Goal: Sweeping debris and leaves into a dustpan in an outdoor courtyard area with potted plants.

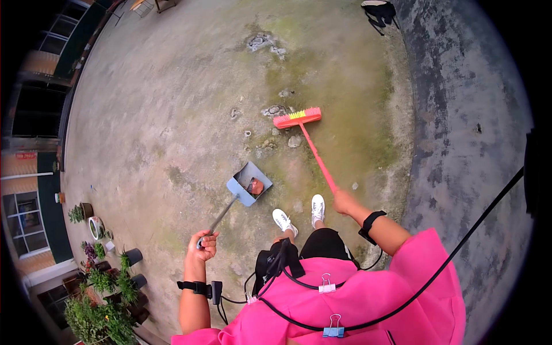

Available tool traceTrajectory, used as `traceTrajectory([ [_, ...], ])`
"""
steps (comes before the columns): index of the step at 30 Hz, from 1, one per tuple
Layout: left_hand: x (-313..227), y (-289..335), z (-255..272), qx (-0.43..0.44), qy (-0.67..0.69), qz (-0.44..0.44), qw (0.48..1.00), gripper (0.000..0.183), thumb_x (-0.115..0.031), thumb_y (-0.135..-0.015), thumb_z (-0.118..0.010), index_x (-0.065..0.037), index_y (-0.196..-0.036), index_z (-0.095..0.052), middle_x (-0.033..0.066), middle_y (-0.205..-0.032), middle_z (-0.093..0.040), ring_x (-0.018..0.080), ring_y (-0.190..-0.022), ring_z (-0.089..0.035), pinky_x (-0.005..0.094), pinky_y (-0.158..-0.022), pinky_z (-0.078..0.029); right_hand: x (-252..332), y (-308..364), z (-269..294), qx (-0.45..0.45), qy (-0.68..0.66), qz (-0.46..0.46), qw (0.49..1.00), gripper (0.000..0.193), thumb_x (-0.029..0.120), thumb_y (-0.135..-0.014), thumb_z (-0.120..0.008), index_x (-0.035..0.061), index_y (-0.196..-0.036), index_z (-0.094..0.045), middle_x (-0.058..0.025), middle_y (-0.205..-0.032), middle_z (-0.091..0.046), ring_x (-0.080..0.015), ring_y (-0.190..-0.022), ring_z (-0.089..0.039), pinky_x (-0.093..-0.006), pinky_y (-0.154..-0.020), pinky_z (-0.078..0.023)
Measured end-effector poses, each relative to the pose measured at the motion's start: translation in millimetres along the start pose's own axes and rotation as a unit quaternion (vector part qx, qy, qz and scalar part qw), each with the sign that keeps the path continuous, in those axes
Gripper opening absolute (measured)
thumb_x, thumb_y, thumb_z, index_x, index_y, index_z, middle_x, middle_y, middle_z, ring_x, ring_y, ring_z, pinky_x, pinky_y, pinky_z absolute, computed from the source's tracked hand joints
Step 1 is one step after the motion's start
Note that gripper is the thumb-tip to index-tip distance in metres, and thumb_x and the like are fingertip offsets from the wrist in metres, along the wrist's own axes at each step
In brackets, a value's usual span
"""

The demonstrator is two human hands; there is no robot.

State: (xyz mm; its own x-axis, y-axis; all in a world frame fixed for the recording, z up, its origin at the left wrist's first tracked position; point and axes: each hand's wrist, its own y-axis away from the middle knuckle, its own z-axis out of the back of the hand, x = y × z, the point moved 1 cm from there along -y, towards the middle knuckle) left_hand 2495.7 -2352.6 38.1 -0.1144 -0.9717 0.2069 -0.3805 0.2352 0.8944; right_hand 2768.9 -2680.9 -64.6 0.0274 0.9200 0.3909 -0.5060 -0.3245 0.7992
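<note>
My left hand is closed around the end of the long grey handle of a blue dustpan. Inside the pan lies a reddish-brown piece with some darker bits; what it is I cannot make out. In my right hand is the pink handle of a broom, the fingers wrapped round it. The broom's head, pink with a yellow middle band of bristles, is out ahead by some stones, its bristles facing away from me. Dustpan and broom head are well apart.
Loose stones and rough broken patches mark the mossy concrete ground. Potted plants stand along the building at the left. A dark bag lies far right, near a grey strip. A black cable crosses my pink top.
</note>
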Motion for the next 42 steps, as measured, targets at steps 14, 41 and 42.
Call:
traceTrajectory([
  [14, 5, -94, -9, 0.017, 0.083, -0.006, 0.996, 0.018, -0.016, -0.068, -0.044, -0.007, -0.053, -0.040, -0.0042, -0.042, -0.037, 0.0041, -0.034, -0.036, 0.0178, -0.031, -0.024, -6, 96, -10, 0.337, -0.220, -0.040, 0.915, 0.039, 0.004, -0.063, -0.048, 0.0067, -0.100, -0.037, 0.0011, -0.047, -0.039, -0.0066, -0.034, -0.036, -0.0193, -0.028, -0.028],
  [41, 45, -64, 37, 0.012, 0.125, -0.075, 0.989, 0.019, -0.019, -0.069, -0.046, -0.004, -0.062, -0.037, -0.0045, -0.041, -0.036, 0.0044, -0.032, -0.033, 0.0172, -0.030, -0.022, -18, 143, -1, 0.314, -0.202, -0.046, 0.927, 0.032, 0.001, -0.062, -0.047, 0.0049, -0.092, -0.039, 0.0016, -0.045, -0.037, -0.0055, -0.031, -0.035, -0.0187, -0.026, -0.025],
  [42, 48, -56, 49, 0.010, 0.133, -0.082, 0.988, 0.022, -0.017, -0.069, -0.046, 0.004, -0.075, -0.040, -0.0045, -0.041, -0.036, 0.0045, -0.032, -0.033, 0.0179, -0.030, -0.022, -32, 137, -1, 0.283, -0.202, -0.035, 0.937, 0.030, 0.001, -0.062, -0.047, 0.0047, -0.091, -0.040, 0.0015, -0.045, -0.037, -0.0059, -0.031, -0.035, -0.0191, -0.025, -0.025],
])
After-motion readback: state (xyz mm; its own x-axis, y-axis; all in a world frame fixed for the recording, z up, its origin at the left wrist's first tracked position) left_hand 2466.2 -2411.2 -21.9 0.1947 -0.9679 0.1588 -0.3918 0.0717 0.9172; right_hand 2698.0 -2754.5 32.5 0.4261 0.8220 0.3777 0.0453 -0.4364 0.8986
